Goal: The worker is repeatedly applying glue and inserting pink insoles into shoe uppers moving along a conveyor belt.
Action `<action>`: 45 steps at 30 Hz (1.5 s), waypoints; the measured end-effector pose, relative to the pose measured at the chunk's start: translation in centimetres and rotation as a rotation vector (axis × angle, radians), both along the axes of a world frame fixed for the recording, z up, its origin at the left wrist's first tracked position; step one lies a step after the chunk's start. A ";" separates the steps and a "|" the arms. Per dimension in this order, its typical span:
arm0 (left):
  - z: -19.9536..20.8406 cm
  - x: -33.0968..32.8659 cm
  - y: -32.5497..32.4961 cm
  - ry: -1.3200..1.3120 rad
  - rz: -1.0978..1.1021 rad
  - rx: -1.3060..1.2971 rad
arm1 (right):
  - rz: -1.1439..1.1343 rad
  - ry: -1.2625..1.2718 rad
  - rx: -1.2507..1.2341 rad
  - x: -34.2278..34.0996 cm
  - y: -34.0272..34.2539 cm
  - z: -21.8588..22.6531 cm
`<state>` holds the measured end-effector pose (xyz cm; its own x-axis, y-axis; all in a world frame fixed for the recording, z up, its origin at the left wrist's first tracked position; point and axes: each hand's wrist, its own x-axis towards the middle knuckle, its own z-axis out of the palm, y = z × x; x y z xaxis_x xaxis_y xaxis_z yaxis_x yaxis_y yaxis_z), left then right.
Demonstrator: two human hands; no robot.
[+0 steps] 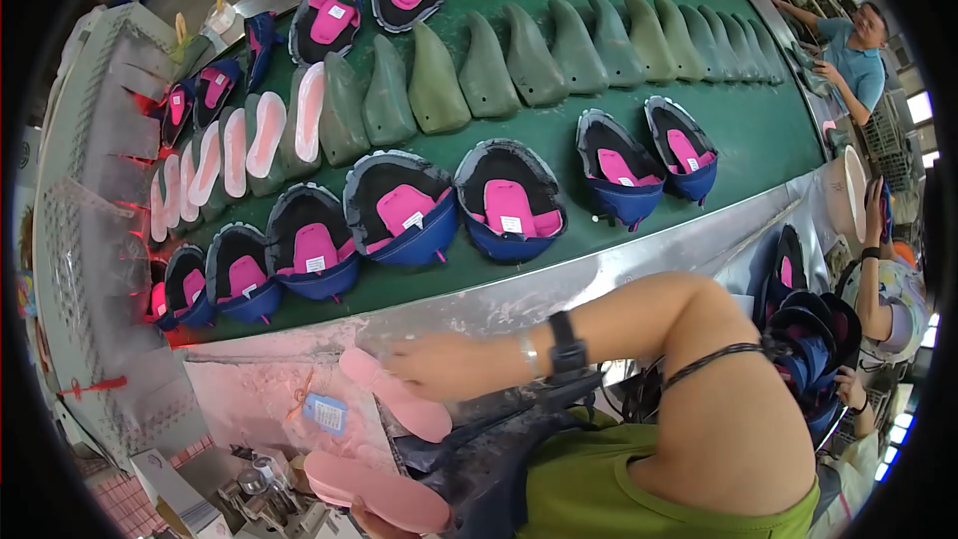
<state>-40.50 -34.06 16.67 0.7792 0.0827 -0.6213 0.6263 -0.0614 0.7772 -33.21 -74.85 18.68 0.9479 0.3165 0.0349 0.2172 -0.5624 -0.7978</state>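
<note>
My right hand (439, 364), smeared by motion, reaches across to a pink shoe sole (419, 411) at the edge of a pink-stained board. Whether its fingers grip that sole cannot be made out. At the bottom, my left hand (371, 521) is mostly hidden under a second pink shoe sole (377, 489) and holds it from below. A blue paper tag (325, 413) on an orange string lies on the board (235, 394), left of the first sole.
Beyond a metal ledge, a green conveyor belt (399, 295) carries navy shoe uppers (509, 245) with pink linings, green shoe lasts (489, 70) and pale-coated soles (265, 135). A red-lit heating tunnel (95, 210) stands left. Co-workers (856, 55) are at the right; uppers (798, 339) are piled there.
</note>
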 end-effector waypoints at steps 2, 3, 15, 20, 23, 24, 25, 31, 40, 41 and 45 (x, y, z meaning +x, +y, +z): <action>-0.7 0.1 0.6 -0.044 -0.075 0.052 | -0.110 0.175 0.080 -2.8 -2.9 1.3; -1.1 0.1 1.0 -0.067 -0.105 0.076 | -0.244 0.257 0.053 -4.2 -4.5 1.9; -1.2 -1.9 1.4 -0.145 -0.042 0.079 | -0.800 0.118 -0.229 -7.7 -17.0 -0.7; -0.2 -3.6 0.1 -0.671 -0.291 0.586 | -0.791 0.073 -0.262 -6.3 -16.4 -0.8; 0.3 -4.2 -1.8 -0.627 -0.234 0.623 | -0.824 -0.017 -0.236 -6.1 -17.2 2.0; 0.7 -4.4 -2.8 -0.574 -0.147 0.575 | -0.825 -0.057 -0.255 -6.2 -17.5 3.4; 1.1 -4.8 -4.0 -0.532 -0.020 0.520 | -0.792 -0.066 -0.215 -6.4 -17.9 5.0; 4.7 -2.7 -6.6 -0.156 0.100 -0.181 | -0.522 -0.020 -0.147 -10.7 -16.3 11.9; 4.7 -4.7 -3.7 -0.205 0.028 -0.400 | -0.092 0.407 -0.689 -18.9 -10.4 8.1; 4.8 -4.8 -3.8 -0.267 -0.063 -0.389 | -0.063 0.447 -0.779 -19.4 -10.1 7.7; 5.6 -5.7 -3.8 -0.136 0.141 -0.504 | -0.100 0.353 -0.702 -19.4 -8.6 7.5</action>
<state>-46.18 -37.84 22.32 0.8583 -0.0904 -0.5051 0.4931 0.4176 0.7631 -52.63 -83.47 26.15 0.8909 0.0663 -0.4494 -0.0604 -0.9632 -0.2619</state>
